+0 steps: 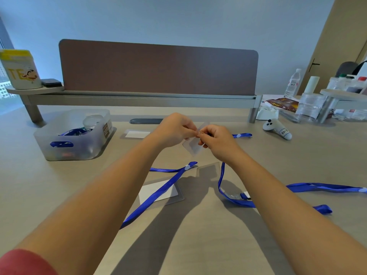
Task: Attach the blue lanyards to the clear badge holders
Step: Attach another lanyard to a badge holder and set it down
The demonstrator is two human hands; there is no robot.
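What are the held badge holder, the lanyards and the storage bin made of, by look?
Badge holder: soft clear plastic, probably vinyl; see-through, glossy.
Lanyard: flat woven ribbon, likely polyester; slight sheen, drapes limply, with a white round piece on it.
Storage bin: frosted translucent plastic, matte; its contents show through blurred.
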